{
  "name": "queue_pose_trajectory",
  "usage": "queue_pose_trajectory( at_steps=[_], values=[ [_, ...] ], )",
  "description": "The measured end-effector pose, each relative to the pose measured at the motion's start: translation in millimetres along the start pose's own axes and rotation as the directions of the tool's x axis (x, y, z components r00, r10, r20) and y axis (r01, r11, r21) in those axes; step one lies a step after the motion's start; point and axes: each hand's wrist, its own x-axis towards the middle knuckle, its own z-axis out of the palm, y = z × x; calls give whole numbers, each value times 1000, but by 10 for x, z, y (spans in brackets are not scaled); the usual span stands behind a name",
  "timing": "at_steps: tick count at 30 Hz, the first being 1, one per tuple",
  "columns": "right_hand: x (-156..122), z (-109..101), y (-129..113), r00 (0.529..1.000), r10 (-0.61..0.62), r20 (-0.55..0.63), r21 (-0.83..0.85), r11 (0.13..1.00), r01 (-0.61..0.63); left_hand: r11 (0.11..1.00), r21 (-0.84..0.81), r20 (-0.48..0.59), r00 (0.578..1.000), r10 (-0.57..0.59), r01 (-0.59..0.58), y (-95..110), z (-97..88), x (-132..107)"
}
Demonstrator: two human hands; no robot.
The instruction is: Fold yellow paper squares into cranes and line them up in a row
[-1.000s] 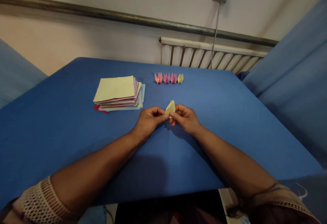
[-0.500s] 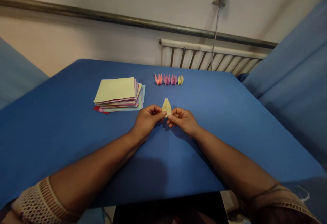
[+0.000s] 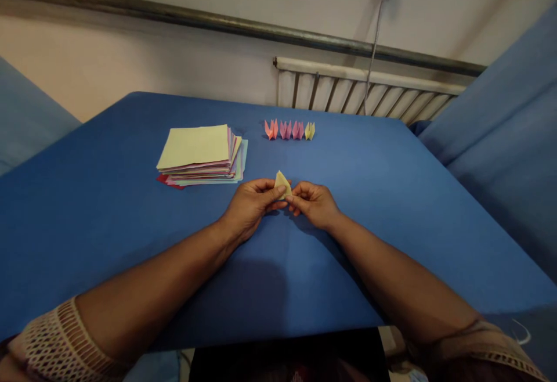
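Observation:
A small folded piece of yellow paper (image 3: 282, 183) is pinched between both my hands just above the blue table (image 3: 108, 213). My left hand (image 3: 250, 205) grips its left side with thumb and fingers closed. My right hand (image 3: 314, 203) pinches its right edge, fingers curled. Only the pointed upper part of the paper shows above my fingertips.
A stack of coloured paper sheets (image 3: 200, 155), pale yellow on top, lies to the left behind my hands. A row of several small folded paper pieces (image 3: 289, 130), red, pink and yellow, stands further back. A radiator (image 3: 365, 94) runs along the wall.
The yellow paper has turned and sunk lower between my fingers, so less of it shows. Both hands stay together at the same spot.

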Motion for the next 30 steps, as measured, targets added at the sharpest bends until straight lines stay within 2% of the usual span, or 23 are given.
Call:
queue_pose_trajectory(
  at_steps=[3, 5, 10, 13, 22, 27, 30],
  values=[
    [-3, -24, 22, 1000, 5, -17, -127, 992, -7, 999, -31, -23, 1000, 8, -9, 0, 21, -4],
    [-11, -36, 8, 997, -46, -64, -167, 985, 35, 999, -31, -19, 1000, 20, -21, -15, 32, 2],
    [-45, -49, -111, 948, -235, -216, -67, 972, 226, 990, 100, -4, 995, 102, -101, -75, 38, 21],
    [-57, -57, -156, 933, -287, -217, -62, 958, 280, 969, 208, 44, 991, 128, -134, -85, 37, 16],
    [-40, -78, -99, 930, -316, -185, -61, 949, 310, 866, 454, 126, 977, 171, -210, -64, 10, -7],
    [-51, -99, -120, 905, -379, -196, -218, 916, 336, 797, 553, 125, 970, 209, -243, -85, -5, 1],
    [-49, -109, -127, 900, -388, -200, -265, 906, 331, 786, 566, 122, 968, 218, -248, -93, 2, 3]
  ],
)
